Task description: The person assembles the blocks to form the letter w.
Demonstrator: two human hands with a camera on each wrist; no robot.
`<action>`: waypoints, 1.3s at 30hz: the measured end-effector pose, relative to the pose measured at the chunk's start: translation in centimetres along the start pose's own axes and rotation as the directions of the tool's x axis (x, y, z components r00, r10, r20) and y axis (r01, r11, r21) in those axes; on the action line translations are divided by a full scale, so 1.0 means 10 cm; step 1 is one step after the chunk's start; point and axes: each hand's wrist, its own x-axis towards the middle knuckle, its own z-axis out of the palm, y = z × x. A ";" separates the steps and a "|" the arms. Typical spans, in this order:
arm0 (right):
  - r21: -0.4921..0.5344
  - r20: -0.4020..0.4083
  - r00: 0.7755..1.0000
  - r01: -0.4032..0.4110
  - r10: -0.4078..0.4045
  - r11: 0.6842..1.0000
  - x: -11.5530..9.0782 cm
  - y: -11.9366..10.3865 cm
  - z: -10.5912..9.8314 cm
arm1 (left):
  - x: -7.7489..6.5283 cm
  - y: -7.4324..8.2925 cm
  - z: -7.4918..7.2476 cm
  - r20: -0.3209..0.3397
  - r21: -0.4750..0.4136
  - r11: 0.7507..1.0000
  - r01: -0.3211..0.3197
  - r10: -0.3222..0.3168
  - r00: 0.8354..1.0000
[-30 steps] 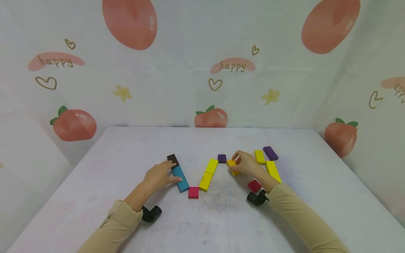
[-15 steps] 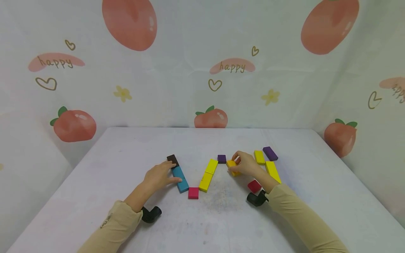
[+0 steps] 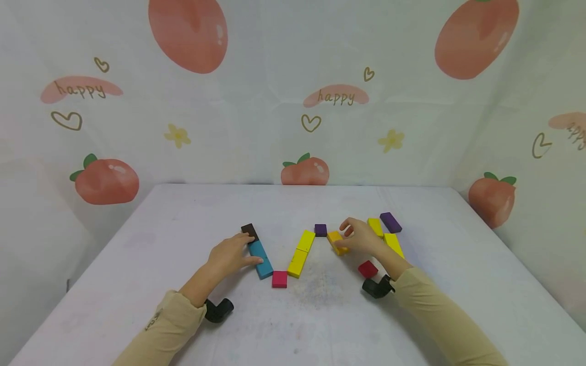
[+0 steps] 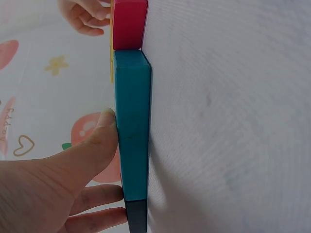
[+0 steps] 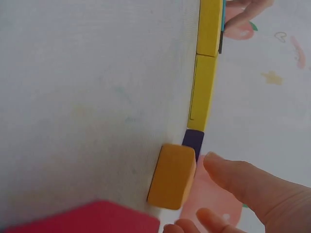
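My left hand [image 3: 229,254] rests along a blue block [image 3: 264,267] and a dark brown block [image 3: 248,229] set end to end. Its thumb touches the blue one; the fingertips lie at the brown one. Over an orange block [image 3: 334,236], my right hand [image 3: 363,239] hovers with thumb and fingers spread. In the right wrist view, a gap shows between the thumb and the orange block [image 5: 171,177], which lies flat beside a small purple block [image 5: 193,140]. A pink-red square block [image 3: 280,279] meets the blue one's near end, and two yellow blocks [image 3: 302,253] slant from it toward the purple one.
A red block [image 3: 368,269] lies under the right forearm. Behind that arm are two more yellow blocks [image 3: 393,244] and a long purple block [image 3: 391,222]. Black wrist mounts [image 3: 220,310] hang by both sleeves. A patterned cloth [image 3: 256,142] stands behind the white table.
My right hand's fingers have loosened from the orange block, and the hand has shifted slightly right. The left hand and the other blocks stay where they were.
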 end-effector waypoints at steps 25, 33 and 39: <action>-0.056 -0.142 0.990 -0.014 0.006 0.998 -0.10 0.53 -0.45 | 0.00 -0.01 0.00 -0.007 -0.003 1.000 -0.009 0.009 1.000; -0.047 -0.131 0.990 -0.066 0.060 0.997 -0.05 0.60 -0.46 | -0.01 0.00 0.00 -0.009 0.010 1.000 -0.016 0.016 1.000; -0.061 -0.125 0.988 -0.094 0.085 0.994 0.01 0.63 -0.43 | 0.01 0.00 0.01 -0.011 0.010 1.000 -0.018 0.018 1.000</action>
